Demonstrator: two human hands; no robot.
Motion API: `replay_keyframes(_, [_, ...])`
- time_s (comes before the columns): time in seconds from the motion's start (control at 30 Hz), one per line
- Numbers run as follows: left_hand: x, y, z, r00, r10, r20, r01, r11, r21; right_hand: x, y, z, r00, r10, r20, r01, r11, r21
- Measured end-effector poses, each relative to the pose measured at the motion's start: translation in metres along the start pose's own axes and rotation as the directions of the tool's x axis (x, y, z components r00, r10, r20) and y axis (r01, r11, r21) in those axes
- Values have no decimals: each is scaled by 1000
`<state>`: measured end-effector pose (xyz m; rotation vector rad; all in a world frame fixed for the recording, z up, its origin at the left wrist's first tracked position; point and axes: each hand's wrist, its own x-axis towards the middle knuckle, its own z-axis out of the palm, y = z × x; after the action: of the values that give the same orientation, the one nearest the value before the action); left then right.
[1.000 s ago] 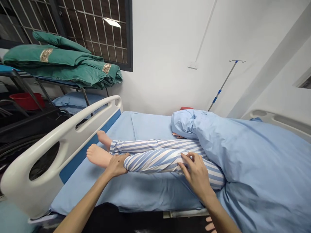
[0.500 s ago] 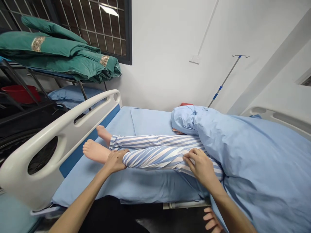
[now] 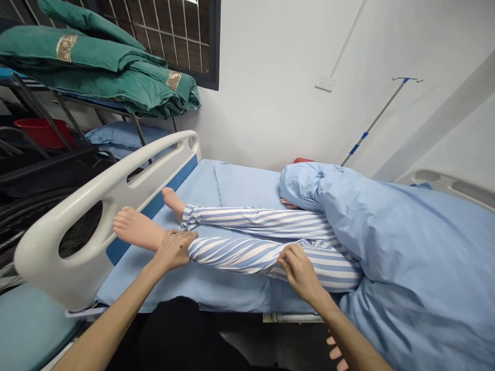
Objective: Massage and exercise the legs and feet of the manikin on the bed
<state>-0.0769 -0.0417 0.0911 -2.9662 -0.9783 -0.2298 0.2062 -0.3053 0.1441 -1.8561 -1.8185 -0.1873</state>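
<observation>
A manikin's legs in blue-and-white striped pyjama trousers (image 3: 247, 252) lie along the bed, the near leg slightly apart from the far one. My left hand (image 3: 175, 249) is wrapped round the near ankle, just beside the trouser cuff. The bare near foot (image 3: 137, 226) points left, toward the footboard. At the near knee, my right hand (image 3: 297, 268) is closed on a pinch of the trouser cloth, its fingertips partly hidden. A light blue quilt (image 3: 390, 232) covers the upper body. The bare far foot (image 3: 174, 202) rests on the blue sheet (image 3: 247, 183).
The white footboard (image 3: 88, 190) rises at the left. Green folded quilts (image 3: 116, 67) lie on a rack behind it, near a red basin (image 3: 44, 134). A drip pole (image 3: 377, 118) stands by the wall. A manikin's hand (image 3: 335, 350) hangs below the bed edge.
The near leg has shifted toward the footboard, its foot now nearer it. My right hand has moved left with the trouser cloth, and my left hand stays on the ankle. The view has shifted.
</observation>
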Motion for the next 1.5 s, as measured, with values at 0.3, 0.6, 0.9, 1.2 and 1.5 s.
replay_keyframes(0.3, [-6,-6,34,1000,-6,14,6,999,39,-24,17,74,999,25,27,-27,998,57])
replay_keyframes(0.6, [1,-17,76,996,6,87,-8,1000,22,-51,43,78,1000,8,-8,-8,996,-93])
replay_keyframes(0.9, [-8,-24,89,998,51,-31,-51,999,-13,-66,50,84,995,31,91,-4,959,-283])
replay_keyframes(1.2, [-13,-19,88,994,49,-95,-48,999,11,4,40,74,946,-51,319,100,985,-140])
replay_keyframes(1.5, [-12,-14,84,992,24,-127,-27,999,-21,14,49,98,925,-69,374,148,972,-185])
